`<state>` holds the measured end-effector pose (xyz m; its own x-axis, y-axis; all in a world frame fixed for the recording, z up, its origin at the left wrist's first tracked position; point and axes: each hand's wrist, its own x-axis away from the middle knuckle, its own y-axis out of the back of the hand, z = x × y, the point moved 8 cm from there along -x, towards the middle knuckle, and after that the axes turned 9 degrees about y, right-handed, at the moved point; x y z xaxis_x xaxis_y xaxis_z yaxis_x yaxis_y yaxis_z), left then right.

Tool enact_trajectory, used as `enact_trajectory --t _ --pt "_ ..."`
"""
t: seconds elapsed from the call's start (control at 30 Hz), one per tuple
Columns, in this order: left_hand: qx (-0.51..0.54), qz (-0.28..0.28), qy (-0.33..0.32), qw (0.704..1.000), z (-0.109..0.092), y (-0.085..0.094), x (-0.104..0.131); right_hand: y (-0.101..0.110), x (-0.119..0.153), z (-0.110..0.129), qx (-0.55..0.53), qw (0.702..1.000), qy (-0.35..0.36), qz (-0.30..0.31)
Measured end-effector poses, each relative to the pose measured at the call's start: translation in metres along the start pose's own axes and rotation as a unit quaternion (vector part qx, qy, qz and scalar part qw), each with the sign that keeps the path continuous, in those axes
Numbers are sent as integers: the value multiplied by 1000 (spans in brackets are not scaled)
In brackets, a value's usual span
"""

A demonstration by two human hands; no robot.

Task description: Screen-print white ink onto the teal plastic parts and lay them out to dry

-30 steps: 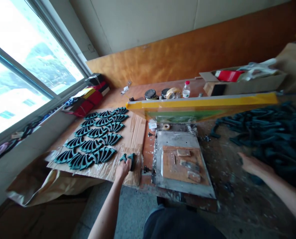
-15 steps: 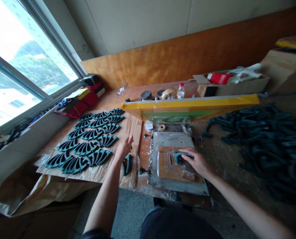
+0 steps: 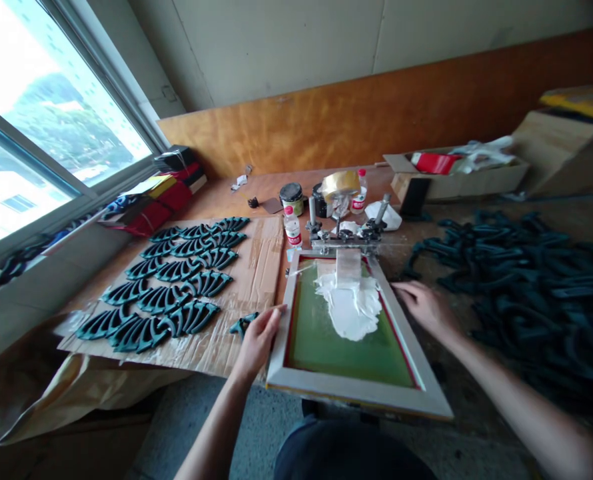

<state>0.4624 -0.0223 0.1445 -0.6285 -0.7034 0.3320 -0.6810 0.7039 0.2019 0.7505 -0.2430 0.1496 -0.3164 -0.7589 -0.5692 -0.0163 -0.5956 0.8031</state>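
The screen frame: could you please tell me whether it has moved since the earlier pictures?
Yes, the screen frame has swung down toward the person; its front rail appeared by the far end of the cardboard sheet, now by the near end.

TEXT: none legible | front bottle (image 3: 292,225): red-white label (image 3: 294,238), too small to read

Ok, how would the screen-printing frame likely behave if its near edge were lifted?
The screen-printing frame would probably stay stiff, as it looks straight and unbowed. It may pivot rather than lift free, since a metal clamp assembly stands at its far end. The white paste looks thick, so would likely creep, not run.
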Motion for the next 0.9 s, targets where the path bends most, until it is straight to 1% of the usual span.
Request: enact_trajectory --t 0.03,0.07,0.1,0.13,0.2,0.27,0.3,0.33,0.4,0.47,0.53,0.6,0.63,0.67,0.7,0.77,0.8,0.83,0.87,0.9 --pt "-23 9 14 1000 22 -5 -2 4 -13 -2 -15 1000 -3 -9" --pt "-53 12 20 998 40 -9 -5 5 -28 2 -29 1000 2 -12" --pt "-91 9 22 996 54 -13 -10 2 -43 10 -37 999 13 -4" --pt "-133 -1 20 991 63 -16 -14 -5 -56 22 -37 999 30 20" --pt "-205 -19 16 978 73 -19 -22 -28 -73 51 -24 992 63 110" --pt "-243 -20 20 970 77 -20 -28 -52 -69 73 -20 975 78 206" --pt "-251 -18 22 968 77 -20 -29 -60 -60 82 -24 967 89 238" --pt "-254 -15 25 967 78 -20 -29 -63 -49 89 -32 961 107 255" --pt "-251 -13 29 967 79 -18 -29 -58 -23 102 -55 951 170 252" --pt "-245 -12 32 969 80 -18 -28 -44 0 110 -85 936 242 242" --pt "-239 -11 33 970 81 -18 -28 -34 11 112 -113 916 287 257" --pt "-236 -12 30 971 81 -19 -28 -31 9 110 -132 906 288 281" --pt "-234 -14 29 972 81 -19 -28 -31 5 108 -131 912 272 278" --pt "-230 -15 28 973 81 -18 -28 -32 2 107 -122 923 253 261" --pt "-225 -16 28 974 82 -18 -28 -31 0 108 -107 937 240 231" --pt "-211 -18 30 977 83 -17 -28 -28 6 115 -80 951 248 163" --pt "-202 -20 31 979 84 -16 -28 -27 13 120 -79 950 264 144" --pt "-192 -22 34 981 85 -16 -27 -27 20 124 -89 946 278 142" --pt "-181 -22 39 982 85 -16 -27 -27 24 125 -105 941 283 153" --pt "-171 -22 45 984 86 -15 -27 -28 23 124 -124 939 272 172"
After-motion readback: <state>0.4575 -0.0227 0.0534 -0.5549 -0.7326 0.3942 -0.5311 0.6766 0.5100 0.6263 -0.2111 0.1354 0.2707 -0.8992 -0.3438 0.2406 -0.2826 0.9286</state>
